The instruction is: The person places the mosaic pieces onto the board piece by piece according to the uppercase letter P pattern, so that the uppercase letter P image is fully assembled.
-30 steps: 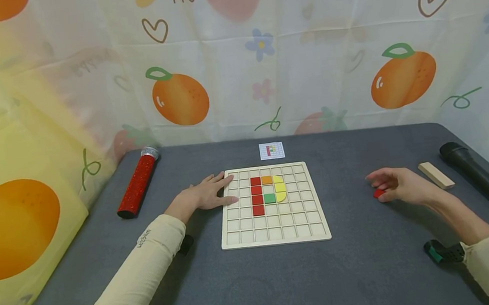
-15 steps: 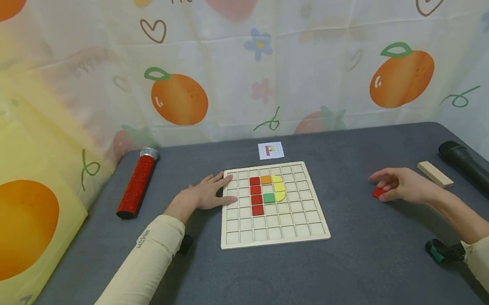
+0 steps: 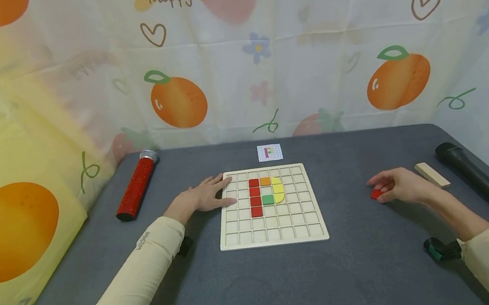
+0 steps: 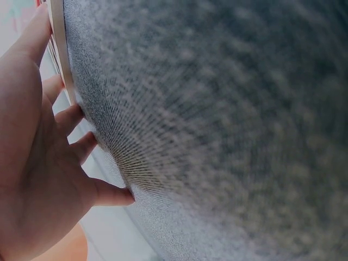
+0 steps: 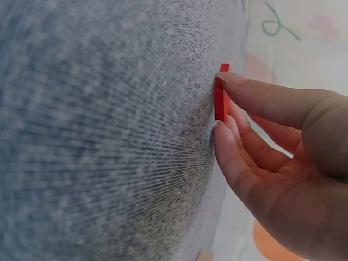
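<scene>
In the head view, a pale wooden grid board (image 3: 274, 237) lies mid-table. A column of red tiles (image 3: 255, 191), an orange tile (image 3: 265, 181), a green tile (image 3: 268, 199) and yellow pieces with rounded outer corners (image 3: 278, 189) sit in its cells. My left hand (image 3: 202, 197) rests at the board's left edge, fingers spread, thumb and a fingertip over the rim; the left wrist view shows the fingers (image 4: 70, 117) along that edge. Off to the right, my right hand (image 3: 400, 186) pinches a loose red tile (image 5: 222, 100) between thumb and fingers, low at the grey tabletop.
A small printed grid card (image 3: 269, 152) lies behind the board. At the left is a red glittery microphone (image 3: 137, 187). A wooden block (image 3: 432, 175) and a black microphone (image 3: 486, 185) lie right of my right hand. A patterned curtain (image 3: 228, 89) hangs behind the table.
The head view has shifted slightly. My left hand stays at the board's edge; my right hand stays by the red tile, its fingers barely moved.
</scene>
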`<act>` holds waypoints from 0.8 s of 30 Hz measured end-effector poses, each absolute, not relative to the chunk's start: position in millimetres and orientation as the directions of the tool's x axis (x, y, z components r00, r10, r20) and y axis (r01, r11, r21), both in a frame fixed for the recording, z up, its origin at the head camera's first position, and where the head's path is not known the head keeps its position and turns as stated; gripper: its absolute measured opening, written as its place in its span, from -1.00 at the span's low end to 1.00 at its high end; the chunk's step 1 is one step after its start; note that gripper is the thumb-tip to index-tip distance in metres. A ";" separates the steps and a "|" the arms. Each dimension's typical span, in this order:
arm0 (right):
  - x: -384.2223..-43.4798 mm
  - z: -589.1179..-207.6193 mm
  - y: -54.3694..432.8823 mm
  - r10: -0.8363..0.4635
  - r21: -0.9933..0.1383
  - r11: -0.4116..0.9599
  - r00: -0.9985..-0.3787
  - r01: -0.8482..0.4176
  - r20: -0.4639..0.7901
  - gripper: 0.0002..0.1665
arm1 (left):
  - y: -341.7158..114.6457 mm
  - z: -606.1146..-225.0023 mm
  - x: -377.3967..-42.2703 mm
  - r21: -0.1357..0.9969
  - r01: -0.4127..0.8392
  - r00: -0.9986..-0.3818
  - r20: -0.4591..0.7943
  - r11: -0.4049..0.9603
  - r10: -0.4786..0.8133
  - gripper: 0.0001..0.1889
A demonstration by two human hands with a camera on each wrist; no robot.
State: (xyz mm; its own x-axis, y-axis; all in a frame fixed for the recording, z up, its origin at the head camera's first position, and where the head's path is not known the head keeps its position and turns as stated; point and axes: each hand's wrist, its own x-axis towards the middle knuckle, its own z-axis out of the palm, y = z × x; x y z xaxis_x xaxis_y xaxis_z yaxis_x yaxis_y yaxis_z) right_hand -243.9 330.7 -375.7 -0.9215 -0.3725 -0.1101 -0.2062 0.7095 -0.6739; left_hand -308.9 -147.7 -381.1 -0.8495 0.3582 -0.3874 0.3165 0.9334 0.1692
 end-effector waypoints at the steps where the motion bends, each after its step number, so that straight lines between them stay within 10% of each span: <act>1: -244.4 -375.4 330.5 -0.377 -0.667 0.715 -0.920 -0.212 -0.111 -0.55 | -147.9 -381.6 -309.4 0.169 0.316 -0.849 -0.388 0.933 0.358 -0.11; 24: -242.7 -362.9 324.7 -0.259 -0.630 0.769 -0.954 -0.108 -0.152 -0.64 | -148.8 -380.8 -308.3 0.196 0.327 -0.844 -0.380 0.925 0.379 -0.12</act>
State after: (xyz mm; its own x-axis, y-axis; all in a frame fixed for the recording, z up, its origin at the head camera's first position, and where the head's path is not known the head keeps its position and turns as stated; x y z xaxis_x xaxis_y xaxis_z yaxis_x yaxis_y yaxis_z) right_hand -242.7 324.7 -362.9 -0.9538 -0.2589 -0.1524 -0.1080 0.7688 -0.6303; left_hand -308.3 -148.8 -380.8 -0.8438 0.3787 -0.3803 0.3266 0.9246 0.1961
